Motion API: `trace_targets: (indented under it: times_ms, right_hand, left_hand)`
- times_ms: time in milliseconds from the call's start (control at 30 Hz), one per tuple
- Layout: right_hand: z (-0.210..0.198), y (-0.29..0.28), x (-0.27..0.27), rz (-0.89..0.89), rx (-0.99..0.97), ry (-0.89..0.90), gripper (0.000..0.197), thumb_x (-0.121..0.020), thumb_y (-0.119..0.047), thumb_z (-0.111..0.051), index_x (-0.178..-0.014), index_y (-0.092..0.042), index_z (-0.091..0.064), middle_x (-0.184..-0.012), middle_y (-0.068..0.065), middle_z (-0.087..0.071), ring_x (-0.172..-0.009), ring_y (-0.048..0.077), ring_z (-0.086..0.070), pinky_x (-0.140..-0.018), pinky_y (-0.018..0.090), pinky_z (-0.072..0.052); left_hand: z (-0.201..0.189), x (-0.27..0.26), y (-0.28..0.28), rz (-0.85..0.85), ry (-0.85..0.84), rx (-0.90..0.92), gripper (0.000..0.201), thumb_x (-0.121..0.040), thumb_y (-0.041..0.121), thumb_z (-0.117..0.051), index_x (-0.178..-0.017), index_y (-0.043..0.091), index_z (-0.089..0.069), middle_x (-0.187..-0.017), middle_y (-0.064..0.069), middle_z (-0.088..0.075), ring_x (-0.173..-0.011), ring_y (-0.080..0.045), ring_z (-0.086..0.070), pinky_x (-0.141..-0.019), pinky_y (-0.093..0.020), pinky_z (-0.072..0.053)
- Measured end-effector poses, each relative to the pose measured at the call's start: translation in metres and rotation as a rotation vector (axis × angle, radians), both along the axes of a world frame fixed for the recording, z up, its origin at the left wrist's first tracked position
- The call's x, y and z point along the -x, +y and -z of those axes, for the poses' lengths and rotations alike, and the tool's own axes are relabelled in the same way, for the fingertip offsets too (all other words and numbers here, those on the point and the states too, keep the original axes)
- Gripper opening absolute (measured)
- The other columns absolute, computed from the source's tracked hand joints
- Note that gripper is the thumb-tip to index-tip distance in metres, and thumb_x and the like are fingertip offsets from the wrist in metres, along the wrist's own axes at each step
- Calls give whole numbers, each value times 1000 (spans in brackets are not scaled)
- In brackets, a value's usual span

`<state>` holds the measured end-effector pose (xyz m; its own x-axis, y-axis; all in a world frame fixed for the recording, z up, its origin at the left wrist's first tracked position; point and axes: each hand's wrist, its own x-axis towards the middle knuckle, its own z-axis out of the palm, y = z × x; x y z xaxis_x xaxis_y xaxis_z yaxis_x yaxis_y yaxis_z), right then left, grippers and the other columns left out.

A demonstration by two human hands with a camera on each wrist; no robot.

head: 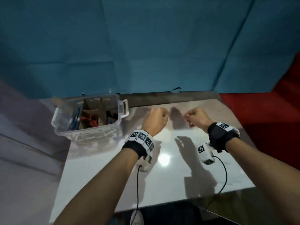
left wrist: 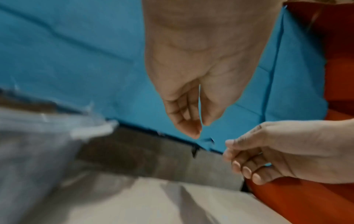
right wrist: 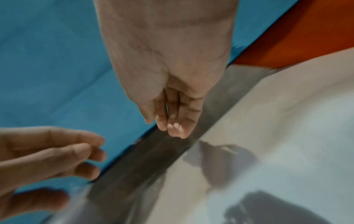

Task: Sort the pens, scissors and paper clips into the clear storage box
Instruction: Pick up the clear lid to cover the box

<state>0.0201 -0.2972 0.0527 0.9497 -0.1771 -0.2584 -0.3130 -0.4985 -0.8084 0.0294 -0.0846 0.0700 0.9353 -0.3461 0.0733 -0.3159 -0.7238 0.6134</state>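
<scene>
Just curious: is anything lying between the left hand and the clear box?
Nothing: in the head view, only bare table separates the left hand from the clear box.

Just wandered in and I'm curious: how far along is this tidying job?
Nearly finished, it seems. The clear storage box already holds blue pens and red scissors. The left hand and right hand hold nothing. No loose items show on the table. Paper clips can't be made out.

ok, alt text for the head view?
Two bare hands, left hand and right hand, hover loosely curled and empty over a glossy white table. At its far left stands a clear plastic storage box holding red-handled scissors and pens.
</scene>
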Motion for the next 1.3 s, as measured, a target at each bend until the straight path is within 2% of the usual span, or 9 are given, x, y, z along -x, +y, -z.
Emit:
trace_targets:
  times_ms: [100, 200, 300, 467, 800, 933, 1000, 1167, 1300]
  right_hand:
    - [42, -69, 53, 62, 191, 103, 29, -89, -19, -70, -75, 7, -69, -69, 14, -66, -64, 31, -61, -67, 40, -53]
    - [75, -113, 97, 155, 411, 183, 31, -89, -24, -68, -99, 4, -69, -109, 21, -70, -107, 36, -63, -93, 41, -46]
    - [100, -129, 125, 176, 580, 340, 31, -87, -32, -64, -95, -3, -55, -122, 24, -57, -119, 39, -48, -90, 39, -34]
    - [117, -108, 145, 260, 560, 350, 52, -87, -30, -65, -121, 6, -50, -129, 25, -42, -122, 42, -39, -92, 44, -40]
    - [120, -109, 162, 495, 270, 431, 67, -84, -40, -70, -128, 6, -50, -135, 27, -49, -120, 45, -49, -97, 47, -44]
    - [85, -86, 153, 537, -237, 130, 15, -89, -8, -68, -98, -4, -57, -98, 20, -58, -78, 32, -59, -74, 43, -53]
    - [44, -66, 142, 422, -414, 42, 18, -90, 1, -63, -100, -7, -51, -91, 23, -62, -70, 30, -60, -69, 43, -55]
    - [-57, 4, 115, -86, -6, -281, 9, -97, -12, -58, -101, -15, -51, -96, 7, -70, -82, 18, -66, -71, 33, -55]
    - [-98, 73, 109, -405, 376, -678, 10, -100, -13, -50, -105, -21, -47, -101, -4, -59, -91, 17, -54, -75, 37, -51]
  left_hand:
    - [42, 34, -45, 62, 274, -32, 31, -97, 16, -60, -126, 10, -66, -122, -11, -69, -109, -23, -66, -99, -40, -53]
    - [71, 64, -73, 125, 457, -73, 45, -97, 25, -61, -139, 12, -54, -138, -11, -57, -128, -27, -54, -109, -40, -44]
    - [87, 98, -96, 202, 571, -93, 63, -99, 31, -59, -153, 11, -35, -155, -12, -42, -139, -27, -45, -112, -38, -37]
    - [109, 145, -118, 189, 536, -150, 73, -98, 35, -55, -158, 9, -22, -159, -13, -34, -148, -35, -26, -116, -47, -30]
    - [122, 156, -87, -11, 766, 245, 80, -96, 47, -57, -160, 23, -15, -164, -7, -26, -151, -24, -28, -121, -46, -27]
    - [114, 133, -35, -64, 805, 306, 79, -96, 52, -55, -160, 21, -20, -157, -10, -41, -143, -27, -42, -117, -48, -35]
    - [102, 122, -2, -69, 818, 321, 81, -93, 54, -59, -158, 21, -24, -153, -10, -47, -136, -27, -50, -112, -48, -42]
    - [30, 80, 76, -263, 760, 764, 60, -99, 48, -54, -137, 1, -52, -126, -19, -64, -113, -35, -66, -90, -43, -57]
    - [-40, 37, 144, -328, 876, 1381, 90, -89, 70, -49, -131, -10, -44, -131, -34, -59, -113, -49, -64, -90, -52, -57]
